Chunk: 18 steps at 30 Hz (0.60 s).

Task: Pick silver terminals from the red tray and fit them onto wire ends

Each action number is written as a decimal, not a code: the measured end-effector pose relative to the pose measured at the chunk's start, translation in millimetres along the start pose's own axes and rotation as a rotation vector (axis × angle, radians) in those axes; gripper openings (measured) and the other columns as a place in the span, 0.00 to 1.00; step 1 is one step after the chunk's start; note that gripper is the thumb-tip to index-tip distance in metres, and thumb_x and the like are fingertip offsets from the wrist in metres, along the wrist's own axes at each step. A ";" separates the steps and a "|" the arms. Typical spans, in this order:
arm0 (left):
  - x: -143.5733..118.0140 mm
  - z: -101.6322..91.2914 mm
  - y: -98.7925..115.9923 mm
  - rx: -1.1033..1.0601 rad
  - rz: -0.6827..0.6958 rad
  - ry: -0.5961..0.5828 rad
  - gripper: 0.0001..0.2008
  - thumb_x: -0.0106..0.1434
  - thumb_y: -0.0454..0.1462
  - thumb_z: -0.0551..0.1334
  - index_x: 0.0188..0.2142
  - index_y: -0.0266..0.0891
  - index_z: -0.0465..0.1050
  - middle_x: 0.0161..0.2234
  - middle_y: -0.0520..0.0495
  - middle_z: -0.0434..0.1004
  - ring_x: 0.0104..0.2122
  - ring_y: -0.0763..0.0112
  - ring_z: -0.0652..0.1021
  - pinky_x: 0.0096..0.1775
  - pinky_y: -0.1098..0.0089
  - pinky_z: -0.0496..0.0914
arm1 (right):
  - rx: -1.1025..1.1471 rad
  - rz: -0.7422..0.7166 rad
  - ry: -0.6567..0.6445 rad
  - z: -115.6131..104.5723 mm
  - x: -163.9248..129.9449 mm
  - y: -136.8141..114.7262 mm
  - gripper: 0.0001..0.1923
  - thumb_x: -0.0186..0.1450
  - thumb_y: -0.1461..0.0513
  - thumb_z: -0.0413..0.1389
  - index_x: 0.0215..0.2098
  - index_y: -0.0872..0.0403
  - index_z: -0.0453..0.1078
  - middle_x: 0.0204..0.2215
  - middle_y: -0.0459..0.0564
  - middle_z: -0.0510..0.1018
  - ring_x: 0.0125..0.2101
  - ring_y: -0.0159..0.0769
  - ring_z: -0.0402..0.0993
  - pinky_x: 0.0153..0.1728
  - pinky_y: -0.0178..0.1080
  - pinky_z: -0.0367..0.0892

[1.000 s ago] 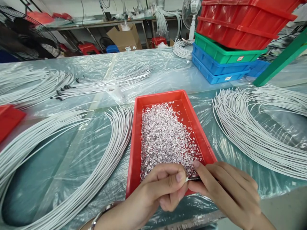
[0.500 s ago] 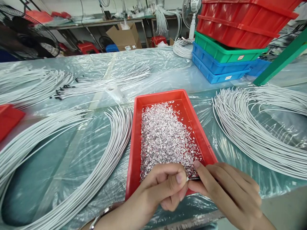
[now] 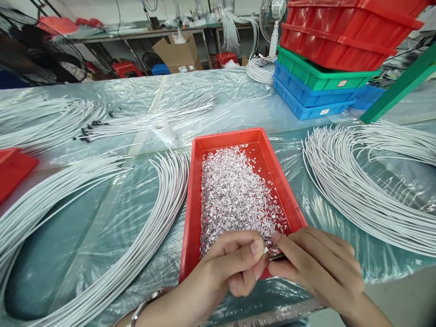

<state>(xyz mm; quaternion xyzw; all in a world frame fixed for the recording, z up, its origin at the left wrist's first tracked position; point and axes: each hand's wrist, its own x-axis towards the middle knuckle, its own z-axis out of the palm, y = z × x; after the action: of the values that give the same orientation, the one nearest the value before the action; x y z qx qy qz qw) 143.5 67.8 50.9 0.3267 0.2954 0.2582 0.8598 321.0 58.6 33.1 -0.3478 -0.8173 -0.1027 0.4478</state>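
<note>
the left hand [image 3: 231, 265] pinches the white tip of a cable end [image 3: 265, 250], and the right hand [image 3: 316, 263] closes thumb and finger on a small dark-and-silver piece [image 3: 277, 257] touching that tip, both over the near rim of the red tray [image 3: 192, 213]; the piece looks tiny, so a loose pinch could drop it into the silver terminals [image 3: 235, 195] heaped below, where it would be lost; white cable bundles [image 3: 163, 213] curve just beside the tray on both sides, crowding elbow room; stacked bins [image 3: 316, 77] sit well apart.
</note>
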 end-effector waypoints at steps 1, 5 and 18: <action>0.0 -0.1 -0.2 -0.014 0.005 -0.001 0.18 0.64 0.41 0.58 0.21 0.37 0.59 0.17 0.59 0.47 0.17 0.81 0.50 0.19 0.75 0.43 | 0.026 0.024 0.012 0.3 -0.5 1.5 0.12 0.68 0.60 0.55 0.34 0.63 0.72 0.15 0.46 0.71 0.17 0.30 0.68 0.19 0.33 0.65; 0.9 -0.5 -0.9 -0.040 0.016 -0.006 0.19 0.65 0.41 0.59 0.21 0.37 0.58 0.17 0.59 0.48 0.17 0.81 0.50 0.19 0.76 0.44 | 0.199 0.135 0.055 0.6 0.5 5.3 0.13 0.69 0.57 0.52 0.39 0.62 0.69 0.18 0.47 0.71 0.18 0.29 0.67 0.18 0.32 0.64; 2.3 -2.1 -4.1 0.172 -0.005 0.000 0.17 0.66 0.43 0.56 0.24 0.37 0.63 0.16 0.59 0.53 0.17 0.79 0.53 0.20 0.73 0.48 | 1.022 0.627 -0.117 4.9 -3.1 1.2 0.09 0.58 0.75 0.55 0.32 0.58 0.70 0.19 0.40 0.66 0.16 0.23 0.55 0.14 0.25 0.54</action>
<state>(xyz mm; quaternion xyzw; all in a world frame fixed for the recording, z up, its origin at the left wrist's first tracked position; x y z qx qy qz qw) 144.6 67.4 45.9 0.3985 0.3174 0.2296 0.8293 319.6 60.4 27.6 -0.3180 -0.6449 0.4595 0.5213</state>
